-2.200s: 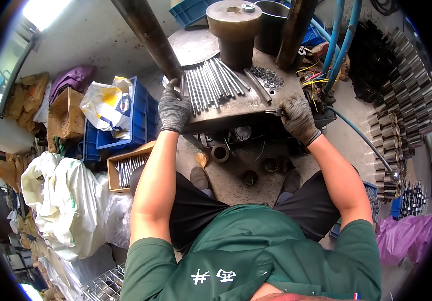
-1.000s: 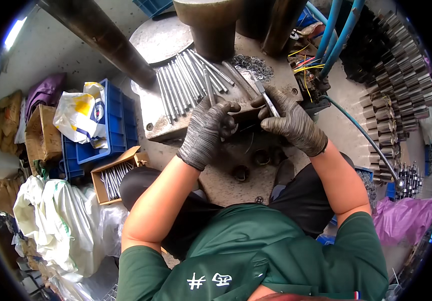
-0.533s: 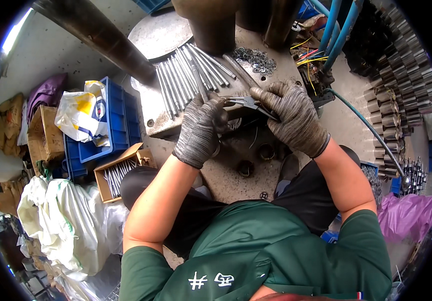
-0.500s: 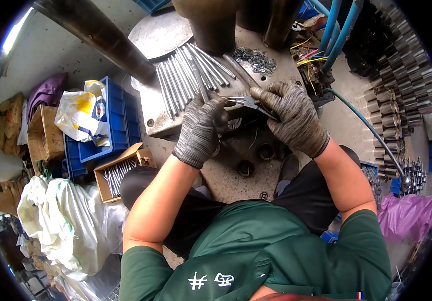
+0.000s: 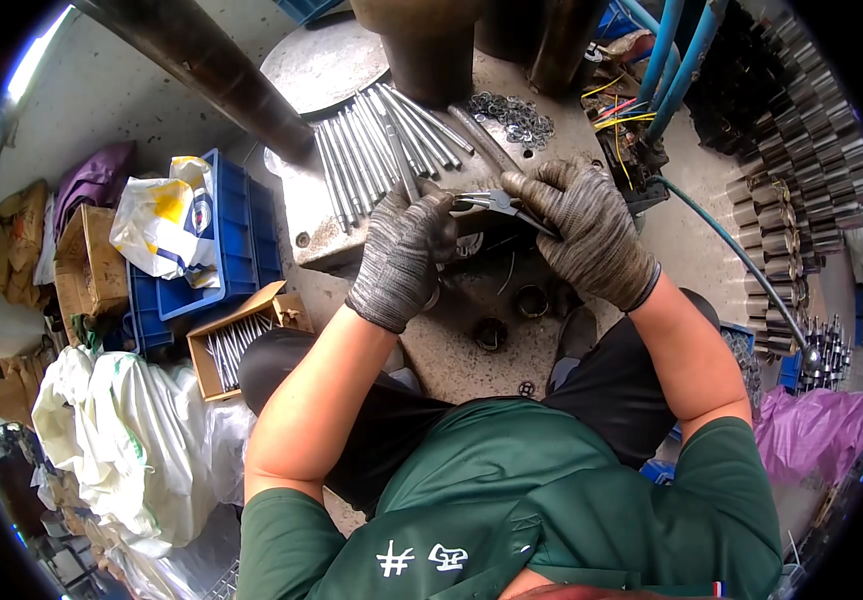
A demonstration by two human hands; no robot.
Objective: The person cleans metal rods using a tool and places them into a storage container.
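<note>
The left hand (image 5: pixel 406 255) clamped 1 steel rod (image 5: pixel 398 160), long axis toward 12 o'clock; the right hand (image 5: pixel 591 240), at 3 o'clock, gripped pliers (image 5: pixel 496 203).

two gloved hands (image 5: pixel 406 255), one pliers (image 5: pixel 496 203), one blue crate (image 5: pixel 221 245)

Cluttered concrete floor (image 5: pixel 101 90) with blue crates (image 5: pixel 236 235), cardboard boxes (image 5: pixel 86 265), white sacks (image 5: pixel 131 450), daylight upper left.
</note>
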